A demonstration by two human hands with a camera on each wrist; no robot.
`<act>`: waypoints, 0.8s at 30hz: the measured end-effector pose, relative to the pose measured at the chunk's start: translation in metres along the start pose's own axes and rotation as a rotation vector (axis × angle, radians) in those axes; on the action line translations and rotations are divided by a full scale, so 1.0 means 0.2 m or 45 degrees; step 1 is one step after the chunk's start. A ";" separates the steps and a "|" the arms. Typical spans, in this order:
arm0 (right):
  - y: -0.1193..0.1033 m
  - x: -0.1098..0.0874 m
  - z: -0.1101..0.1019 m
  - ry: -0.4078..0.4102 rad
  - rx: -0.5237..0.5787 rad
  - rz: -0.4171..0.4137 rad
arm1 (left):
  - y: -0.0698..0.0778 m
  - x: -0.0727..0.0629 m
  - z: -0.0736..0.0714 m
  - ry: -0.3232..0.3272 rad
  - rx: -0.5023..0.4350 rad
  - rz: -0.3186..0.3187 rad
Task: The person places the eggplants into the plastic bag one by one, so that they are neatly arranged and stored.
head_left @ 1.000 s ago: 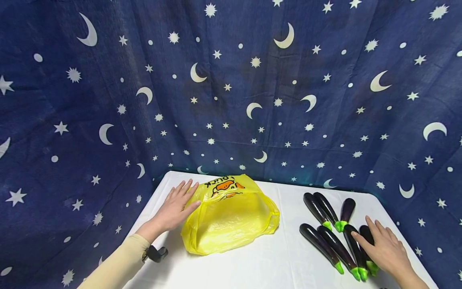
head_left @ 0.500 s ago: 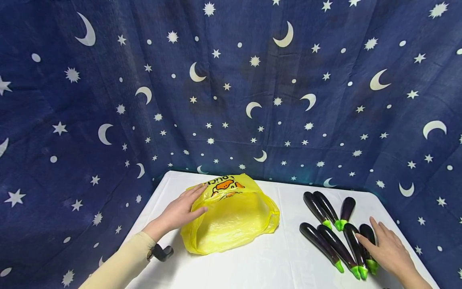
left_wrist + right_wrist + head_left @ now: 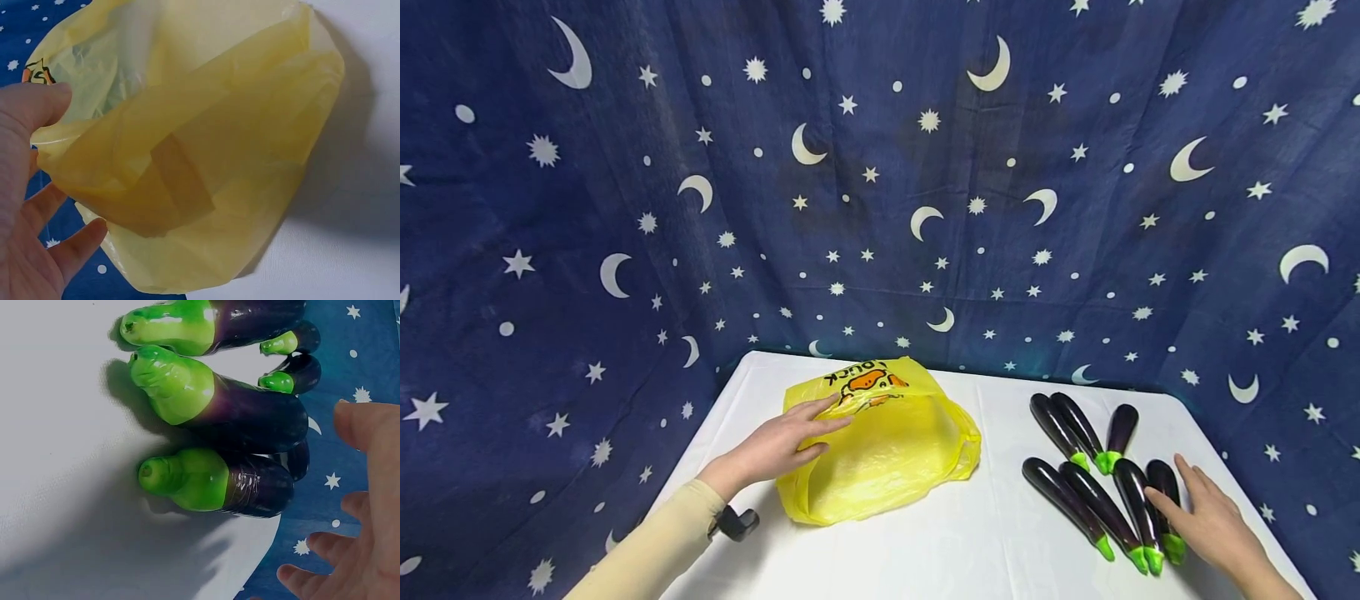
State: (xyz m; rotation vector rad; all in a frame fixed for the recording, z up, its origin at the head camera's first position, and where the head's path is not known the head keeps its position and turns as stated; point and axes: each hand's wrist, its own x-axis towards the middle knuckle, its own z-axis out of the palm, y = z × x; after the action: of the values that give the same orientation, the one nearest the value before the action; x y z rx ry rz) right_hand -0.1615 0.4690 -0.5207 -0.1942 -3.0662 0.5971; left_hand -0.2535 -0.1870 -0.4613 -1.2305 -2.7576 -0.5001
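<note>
A yellow plastic bag (image 3: pixel 880 467) lies on the white table with its mouth facing me, a printed duck (image 3: pixel 868 381) on its upper side. My left hand (image 3: pixel 778 443) is at the bag's left edge, fingers extended and spread. In the left wrist view, the thumb and fingers stand apart by the bag's rim (image 3: pixel 69 150); whether they touch it I cannot tell. Several glossy dark eggplants (image 3: pixel 1101 510) with green stem ends lie on the right. My right hand (image 3: pixel 1213 521) hovers beside the rightmost eggplant (image 3: pixel 259 487), its fingers loosely extended, holding nothing.
Three of the eggplants (image 3: pixel 1078 425) form a back group, farther from me than the others. A dark blue curtain (image 3: pixel 880 208) with moons and stars hangs behind and beside the white table (image 3: pixel 940 550). A black wrist device (image 3: pixel 736 525) sits on my left wrist.
My left hand has moved right, from beside the bag to over its left edge. My right hand has shifted slightly right. The bag and eggplants have stayed in place.
</note>
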 end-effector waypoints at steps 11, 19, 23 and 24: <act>0.00 0.04 0.00 -0.106 0.064 0.040 | -0.02 0.01 0.02 0.046 0.065 -0.031; 0.01 0.03 -0.01 -0.185 0.129 0.041 | -0.02 0.02 0.00 -0.037 0.003 -0.104; 0.03 0.02 0.00 -0.185 0.157 0.036 | -0.02 0.03 -0.02 -0.039 -0.064 -0.078; 0.03 0.01 0.00 -0.184 0.160 0.040 | -0.02 0.03 -0.02 -0.038 -0.088 -0.071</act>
State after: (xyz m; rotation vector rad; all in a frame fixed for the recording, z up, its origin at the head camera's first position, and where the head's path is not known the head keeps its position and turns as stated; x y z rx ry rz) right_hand -0.1632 0.4749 -0.5229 -0.2061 -3.1534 0.8388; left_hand -0.2619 -0.1867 -0.4565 -1.1875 -2.8288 -0.5913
